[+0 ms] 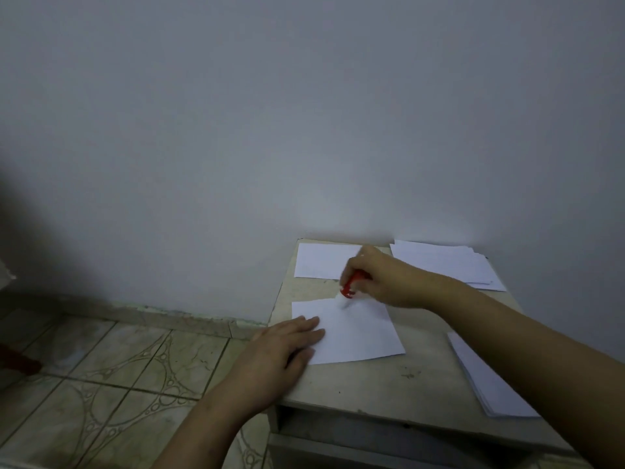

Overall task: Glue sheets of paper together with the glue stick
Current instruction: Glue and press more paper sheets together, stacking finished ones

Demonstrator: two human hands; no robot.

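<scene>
— Nearest, what's the left hand (287, 346) doing?
— Lying flat, fingers straight, pressing the sheet (351, 330) on the worktop (389, 384).
— And the right hand (382, 279)?
— Curled around the red glue stick (351, 286), its tip at the sheet's far edge.

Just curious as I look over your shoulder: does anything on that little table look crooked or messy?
Slightly. The sheet being glued lies askew to the table edge, and the stack at the right overhangs the front edge.
</scene>
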